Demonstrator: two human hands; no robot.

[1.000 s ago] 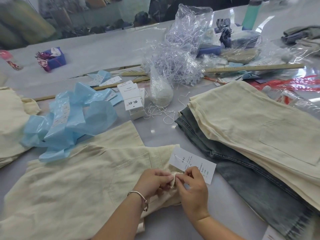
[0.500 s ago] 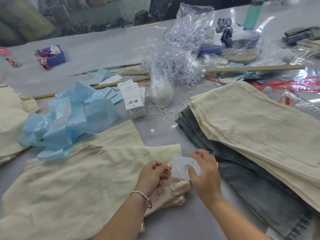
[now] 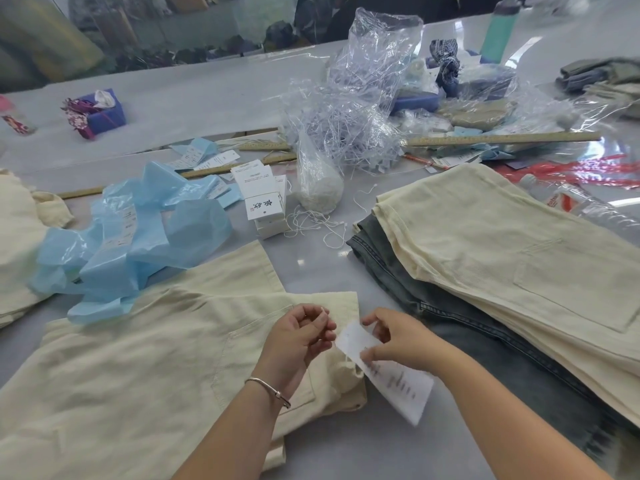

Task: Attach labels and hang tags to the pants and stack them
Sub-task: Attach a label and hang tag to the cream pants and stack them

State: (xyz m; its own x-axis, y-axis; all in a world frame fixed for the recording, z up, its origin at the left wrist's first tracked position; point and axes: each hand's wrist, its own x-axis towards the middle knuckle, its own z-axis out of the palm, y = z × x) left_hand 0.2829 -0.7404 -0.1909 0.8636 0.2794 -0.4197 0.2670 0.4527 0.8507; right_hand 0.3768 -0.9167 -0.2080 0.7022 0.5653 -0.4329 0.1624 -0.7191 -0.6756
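One hang tag [image 3: 388,370], long axis diagonal.

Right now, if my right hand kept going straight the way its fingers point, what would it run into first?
Probably your left hand. The right hand, pinching the white hang tag, points left across a small gap over the cream pants. Depth is unclear.

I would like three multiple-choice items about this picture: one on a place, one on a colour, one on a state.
1. Where does the blue plastic sheet lie?
A. left of the cream pants being tagged
B. on the right stack
C. under the wooden ruler

2. What colour is the garment under the cream pants of the stack?
A. red
B. blue-grey denim
C. black

3. What does the right hand do?
A. rests flat
B. pinches the white hang tag
C. holds a bottle

Answers: 1 A, it lies crumpled at left. 2 B, denim jeans show beneath. 3 B, fingers grip the tag.
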